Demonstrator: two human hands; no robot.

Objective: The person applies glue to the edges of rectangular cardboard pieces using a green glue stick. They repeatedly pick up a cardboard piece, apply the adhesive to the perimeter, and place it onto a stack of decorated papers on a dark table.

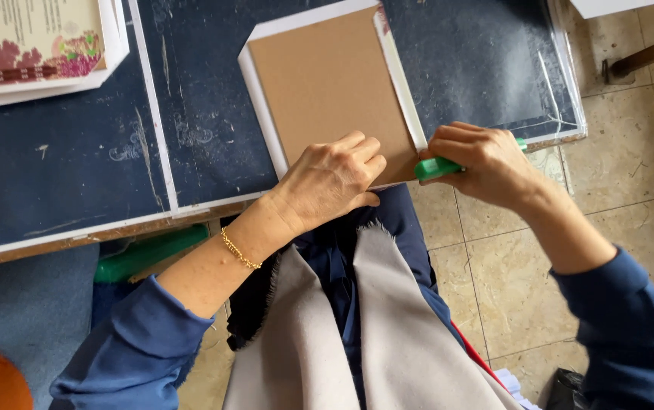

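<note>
Head view: a brown board [327, 83] is pressed flat on the dark blue table [61, 159] while its right edge is rubbed with a green tool [437, 167].

The board is held down near the table's front edge by the left hand [330, 182], fingers flat and closed on nothing; the right hand [482, 159] is clenched around the tool at the white edge strip [403, 83]. Judged next: a steady stroke along that strip. Counted: 1 board, 1 tool in hand, 1 stack of floral printed cards [38, 45].
</note>
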